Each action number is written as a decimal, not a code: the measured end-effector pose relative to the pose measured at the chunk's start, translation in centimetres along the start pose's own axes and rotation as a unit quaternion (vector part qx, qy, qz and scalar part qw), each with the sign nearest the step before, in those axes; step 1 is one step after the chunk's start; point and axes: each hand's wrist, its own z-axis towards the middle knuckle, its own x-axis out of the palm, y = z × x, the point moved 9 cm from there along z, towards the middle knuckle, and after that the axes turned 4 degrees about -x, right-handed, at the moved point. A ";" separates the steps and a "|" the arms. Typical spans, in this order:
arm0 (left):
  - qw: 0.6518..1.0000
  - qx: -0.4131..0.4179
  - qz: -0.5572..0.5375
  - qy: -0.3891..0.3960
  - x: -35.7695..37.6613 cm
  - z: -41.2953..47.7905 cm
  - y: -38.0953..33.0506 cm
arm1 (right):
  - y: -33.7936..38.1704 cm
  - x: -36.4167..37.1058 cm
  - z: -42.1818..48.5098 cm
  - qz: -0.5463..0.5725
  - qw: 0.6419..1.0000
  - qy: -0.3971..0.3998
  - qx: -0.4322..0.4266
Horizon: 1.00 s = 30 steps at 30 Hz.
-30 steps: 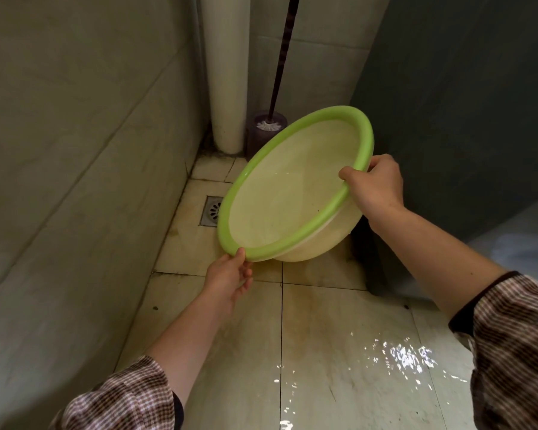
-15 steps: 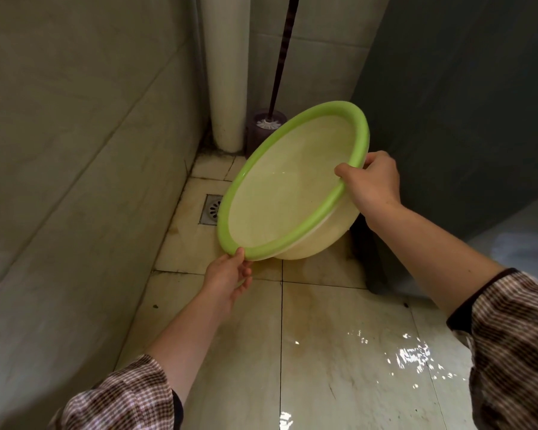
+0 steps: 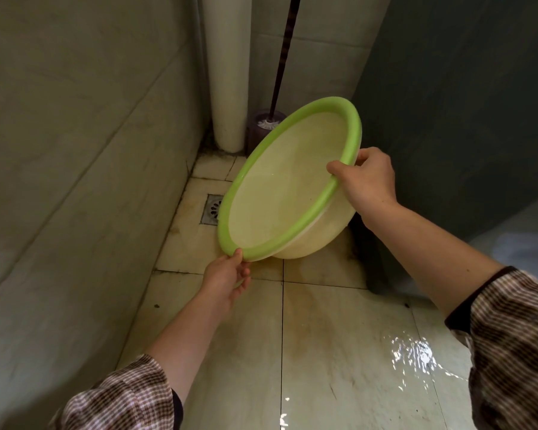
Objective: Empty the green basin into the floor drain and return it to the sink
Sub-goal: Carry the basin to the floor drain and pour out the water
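Observation:
The green basin (image 3: 280, 193), pale inside with a bright green rim, is held tilted steeply to the left above the tiled floor. A thin film of water clings to its inside. My left hand (image 3: 227, 279) pinches the lowest part of the rim. My right hand (image 3: 365, 180) grips the upper right rim, thumb inside. The square metal floor drain (image 3: 211, 208) lies just left of the basin's lower edge, partly covered by it. No sink is in view.
A tiled wall (image 3: 75, 181) closes the left side. A white pipe (image 3: 227, 72) stands in the corner beside a toilet brush in a dark holder (image 3: 263, 125). A dark partition (image 3: 463, 103) rises on the right. Water glistens on the floor (image 3: 416, 355) at lower right.
The basin has tipped slightly steeper and risen a little with my right hand. The wet shimmer on the floor has shifted; my left hand has stayed put.

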 end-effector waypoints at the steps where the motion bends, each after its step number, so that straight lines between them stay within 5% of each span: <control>1: 1.000 0.001 0.000 -0.001 0.0 0.0 -0.1 | 0.1 0.0 0.0 -0.001 1.000 0.000 -0.002; 30: 0.999 -0.015 -0.037 0.002 0.3 -0.4 -1.1 | 1.3 2.9 -1.1 0.062 0.994 0.081 0.049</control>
